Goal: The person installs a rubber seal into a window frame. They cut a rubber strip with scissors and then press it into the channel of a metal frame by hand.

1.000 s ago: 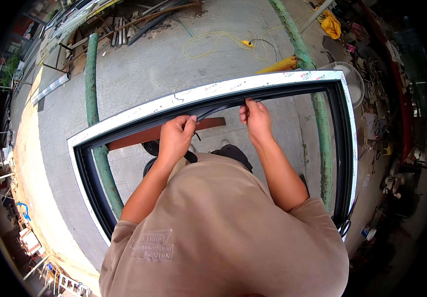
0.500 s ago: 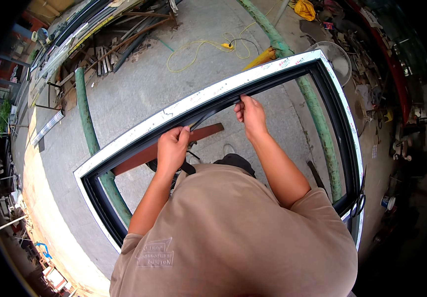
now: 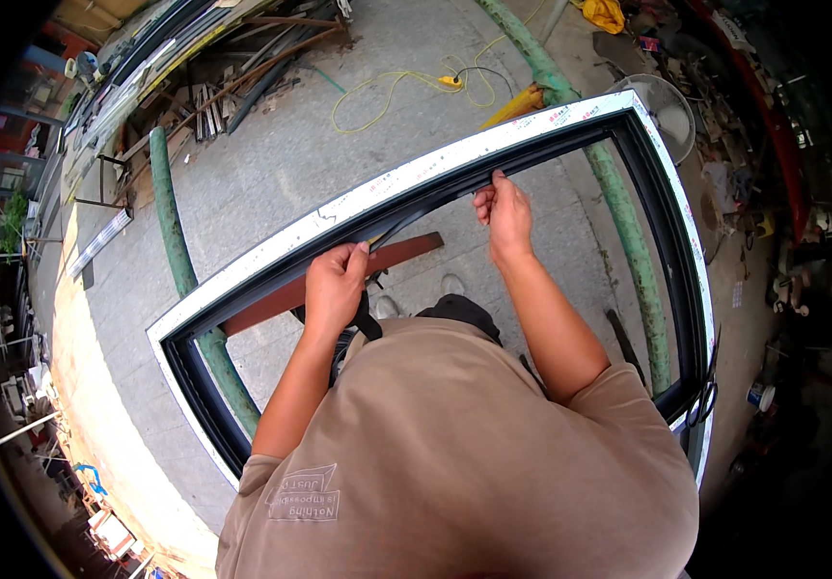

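In front of me lies a large window frame [image 3: 412, 174], black inside with white printed film on its outer face. A thin, flexible black sealing strip [image 3: 404, 221] runs along the inner side of its far rail. My left hand [image 3: 335, 286] pinches the strip between thumb and fingers, where it hangs slightly off the rail. Farther right, my right hand [image 3: 506, 220] is closed with its fingertips at the strip against the rail's inner edge. Between the hands the strip slants up to the right. Its ends cannot be made out.
Two green pipes, a left one [image 3: 173, 217] and a right one [image 3: 628, 232], pass under the frame. Beneath the opening lies a reddish-brown bar [image 3: 392, 255]. A yellow cable [image 3: 392, 85] crosses the floor beyond. A round fan [image 3: 668, 116] stands beside the far right corner.
My right hand has slid a little to the right and farther away along the rail. My left hand keeps its pinch in nearly the same place.
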Tool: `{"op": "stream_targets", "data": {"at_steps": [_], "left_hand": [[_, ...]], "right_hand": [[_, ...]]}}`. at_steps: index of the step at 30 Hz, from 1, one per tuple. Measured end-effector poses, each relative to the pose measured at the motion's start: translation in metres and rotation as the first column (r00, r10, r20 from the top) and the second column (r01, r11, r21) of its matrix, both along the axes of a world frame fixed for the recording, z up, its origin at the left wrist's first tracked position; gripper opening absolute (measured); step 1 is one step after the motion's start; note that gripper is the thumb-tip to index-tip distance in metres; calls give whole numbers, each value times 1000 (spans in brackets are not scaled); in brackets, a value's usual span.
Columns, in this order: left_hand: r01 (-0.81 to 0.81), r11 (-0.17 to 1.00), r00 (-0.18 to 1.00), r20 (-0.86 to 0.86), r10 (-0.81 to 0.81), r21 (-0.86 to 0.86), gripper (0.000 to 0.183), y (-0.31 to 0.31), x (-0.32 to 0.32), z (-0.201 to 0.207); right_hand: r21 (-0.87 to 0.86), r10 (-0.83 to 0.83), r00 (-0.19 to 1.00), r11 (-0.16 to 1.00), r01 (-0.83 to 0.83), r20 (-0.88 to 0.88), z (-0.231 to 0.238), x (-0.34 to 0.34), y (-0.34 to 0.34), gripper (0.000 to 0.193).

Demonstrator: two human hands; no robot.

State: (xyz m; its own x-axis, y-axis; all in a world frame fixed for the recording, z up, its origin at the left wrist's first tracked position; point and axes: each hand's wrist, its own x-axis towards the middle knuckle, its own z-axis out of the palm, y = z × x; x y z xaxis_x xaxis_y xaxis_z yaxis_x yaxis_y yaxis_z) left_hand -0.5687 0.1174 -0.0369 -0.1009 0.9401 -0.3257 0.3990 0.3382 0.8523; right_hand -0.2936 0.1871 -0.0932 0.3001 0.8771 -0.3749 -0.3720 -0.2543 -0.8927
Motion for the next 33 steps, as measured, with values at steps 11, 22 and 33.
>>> {"op": "stream_targets", "data": {"at_steps": [11,22,33], "left_hand": [[-30,997,994,-103,37,71,37,-1,1,2],[-3,999,998,63,-1,55,31,-17,-9,-11],[-106,992,988,120,97,65,29,-10,1,-2]], "right_hand": [[-131,377,924,915,-382,-57,11,-76,-29,36],[-84,343,937,934,-348,-66,8,-80,-28,40],[-53,371,929,927,-371,-16,8,-78,-27,41]]}}
